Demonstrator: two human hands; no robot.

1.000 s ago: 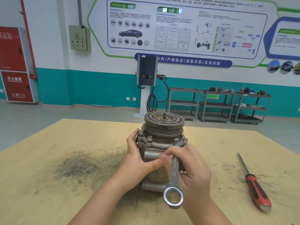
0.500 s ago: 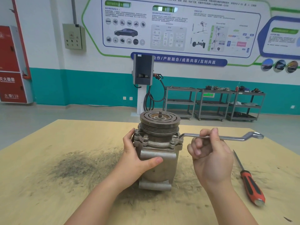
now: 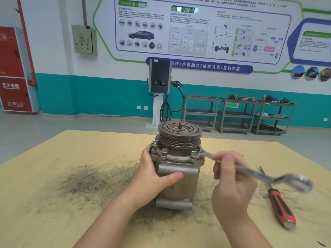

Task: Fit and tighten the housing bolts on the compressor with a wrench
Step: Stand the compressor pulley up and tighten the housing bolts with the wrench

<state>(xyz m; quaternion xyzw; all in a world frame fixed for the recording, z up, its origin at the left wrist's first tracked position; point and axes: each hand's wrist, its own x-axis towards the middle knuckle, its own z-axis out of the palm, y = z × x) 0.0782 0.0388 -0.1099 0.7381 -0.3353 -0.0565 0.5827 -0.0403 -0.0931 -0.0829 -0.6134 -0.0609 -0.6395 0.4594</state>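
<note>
Nearest the camera, two bare forearms reach forward over a pale wooden table (image 3: 53, 203) smudged with dark grime. The right hand (image 3: 232, 181) is curled around the shank of a wrench (image 3: 254, 173), fingers wrapped over the metal; the wrench slopes down to the right, its free ring end blurred and hanging above the table, while its far end sits at the bolt (image 3: 194, 154) on the right front corner of the compressor's flange. Whether that end is fully seated on the bolt head cannot be told (the metal there is smeared by motion).

Just right of that hand, a screwdriver (image 3: 279, 203) with a red and black handle lies flat on the table, tip pointing away.

The left hand (image 3: 154, 174) grips the compressor (image 3: 177, 169) from its left side, the thumb laid across the front of the grey housing and the fingers going round behind it. The compressor stands upright near the middle of the table, a grooved pulley (image 3: 180, 135) on top with a short threaded shaft sticking up at its centre. More bolt heads show on the left of the flange, beside the fingertips.

Beyond the table's far edge lies a grey floor. Against the white and teal wall stand a charging post (image 3: 159, 77) with a looped cable, three grey shelf carts (image 3: 238, 115) to its right, a red cabinet (image 3: 14, 70) at the far left, and a large poster (image 3: 197, 31) above.
</note>
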